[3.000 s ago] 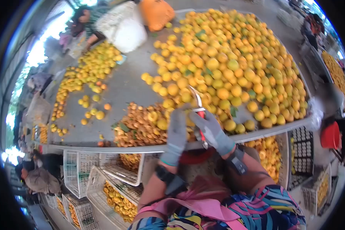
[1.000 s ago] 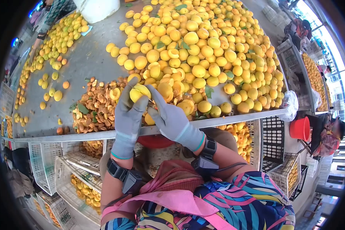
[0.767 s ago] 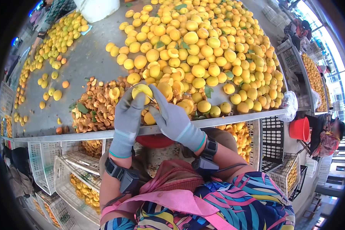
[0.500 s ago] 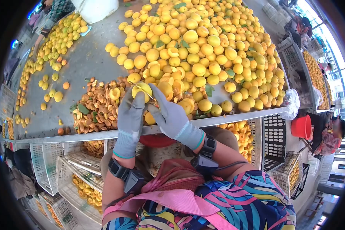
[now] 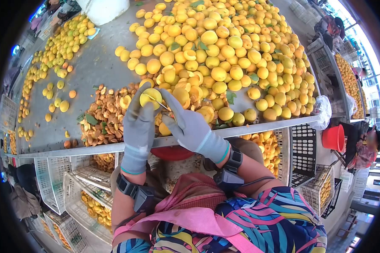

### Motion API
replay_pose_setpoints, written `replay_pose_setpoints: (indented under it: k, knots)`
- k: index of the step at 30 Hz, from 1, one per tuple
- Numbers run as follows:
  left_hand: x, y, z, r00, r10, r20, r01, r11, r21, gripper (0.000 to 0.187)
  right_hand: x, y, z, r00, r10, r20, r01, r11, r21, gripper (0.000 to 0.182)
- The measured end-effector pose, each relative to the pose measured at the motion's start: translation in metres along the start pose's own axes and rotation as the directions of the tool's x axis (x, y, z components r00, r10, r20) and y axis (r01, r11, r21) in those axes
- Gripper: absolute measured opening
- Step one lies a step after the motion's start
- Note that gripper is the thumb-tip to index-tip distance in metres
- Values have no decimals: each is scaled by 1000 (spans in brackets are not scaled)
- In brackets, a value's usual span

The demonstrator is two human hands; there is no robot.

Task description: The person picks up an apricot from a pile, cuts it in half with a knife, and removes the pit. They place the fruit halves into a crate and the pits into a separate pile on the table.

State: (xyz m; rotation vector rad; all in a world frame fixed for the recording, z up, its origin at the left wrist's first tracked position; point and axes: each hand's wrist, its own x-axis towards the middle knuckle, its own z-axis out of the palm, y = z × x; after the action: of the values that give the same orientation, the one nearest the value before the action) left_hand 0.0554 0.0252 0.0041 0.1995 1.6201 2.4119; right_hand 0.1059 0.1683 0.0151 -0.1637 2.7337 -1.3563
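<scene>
My left hand (image 5: 138, 126), in a grey glove, holds a yellow apricot (image 5: 150, 98) over the table's front edge. My right hand (image 5: 185, 122), gloved too, grips a thin blade (image 5: 158, 102) that lies against the apricot's surface. Just left of the hands is a heap of brown pits (image 5: 107, 118) with some leaves. Whole apricots (image 5: 223, 46) are piled behind and to the right. Split apricot halves (image 5: 194, 86) lie close beyond my right hand.
The metal table edge (image 5: 261, 127) runs below the hands. Crates (image 5: 82, 202) with fruit stand beneath. A white bucket (image 5: 103, 9) is at the back, a red bucket (image 5: 333, 138) at the right. A person (image 5: 367, 147) sits at the far right.
My left hand has shifted slightly left with the apricot, and its wrist has turned a little. My right hand and the blade have moved only slightly.
</scene>
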Motion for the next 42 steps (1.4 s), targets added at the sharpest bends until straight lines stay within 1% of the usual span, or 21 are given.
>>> replay_pose_setpoints:
  k: [1, 3, 4, 6, 10, 11, 12, 16, 18, 19, 21, 22, 24, 25, 26, 27, 31, 33, 37, 40, 42]
  knots:
    - [0, -4, 1, 1000, 0, 0, 0, 1000, 0, 48, 0, 2, 2, 1000, 0, 0, 0, 1000, -1, 68]
    - [2, -14, 0, 998, -44, 52, 59, 945, -322, 48, 0, 10, 9, 991, -98, -87, 99, 995, 8, 68]
    - [2, -17, -1, 998, -45, 53, 60, 945, -323, 48, 1, 15, 14, 991, -97, -88, 98, 995, 8, 68]
    - [1, -19, -6, 958, -216, 188, 271, 896, -351, 52, 2, 18, 19, 975, -149, -166, 162, 984, 71, 66]
    - [2, -17, -10, 983, -135, 128, 173, 915, -364, 52, 2, 14, 10, 992, -95, -81, 103, 988, 111, 65]
    - [1, -4, -7, 993, -71, 98, 78, 994, -70, 47, 4, 18, 12, 986, -130, -102, 141, 984, 112, 65]
    - [0, 3, -6, 996, -2, 90, -19, 972, 234, 43, 5, 20, 14, 979, -164, -124, 178, 977, 113, 64]
    - [1, -9, -10, 998, 22, 58, -32, 986, 166, 46, 5, 16, 12, 994, -90, -55, 94, 993, 68, 64]
    - [0, -15, -8, 1000, -2, 7, 3, 995, -96, 49, 7, 21, 22, 965, -192, -181, 218, 966, 138, 64]
    - [0, -19, -11, 1000, -1, 7, 2, 996, -94, 49, 7, 24, 24, 964, -192, -182, 219, 966, 139, 64]
    - [0, -21, -16, 991, -131, -22, 132, 991, 6, 52, 7, 26, 25, 954, -222, -200, 248, 962, 115, 65]
    - [-1, -21, -16, 991, -131, -22, 131, 991, 3, 52, 6, 26, 22, 955, -222, -198, 247, 962, 112, 65]
    - [-2, -11, -9, 992, -117, 48, 123, 983, -139, 51, 1, 21, 13, 986, -137, -90, 146, 984, 104, 65]
    - [-3, -7, -7, 992, -118, 47, 123, 982, -141, 51, 1, 18, 7, 987, -136, -88, 145, 984, 102, 65]
    - [-4, -3, -5, 998, -24, 52, 21, 998, 61, 51, 1, 14, 2, 993, -109, -36, 111, 991, 75, 65]
    - [-6, -1, -4, 995, 64, 78, -82, 962, 260, 51, 1, 13, 0, 997, -78, 14, 77, 996, 48, 65]
    - [-5, -4, -6, 999, 26, 33, -32, 981, 189, 54, 5, 17, 11, 989, -134, -53, 137, 989, 47, 65]
    - [-3, -10, -6, 998, 57, -27, -53, 989, 136, 48, 5, 16, 14, 977, -169, -133, 179, 982, 62, 66]
    - [-2, -17, -11, 999, 38, -31, -30, 970, 240, 39, 2, 17, 16, 976, -186, -116, 191, 981, 28, 66]
    - [-3, -7, -8, 999, -41, -34, 50, 944, 327, 33, 0, 14, 5, 985, -157, -76, 158, 987, 12, 67]
    - [-6, -1, -2, 997, -69, 21, 57, 940, 337, 34, 3, -3, -14, 992, 32, 122, -43, 995, 92, 69]
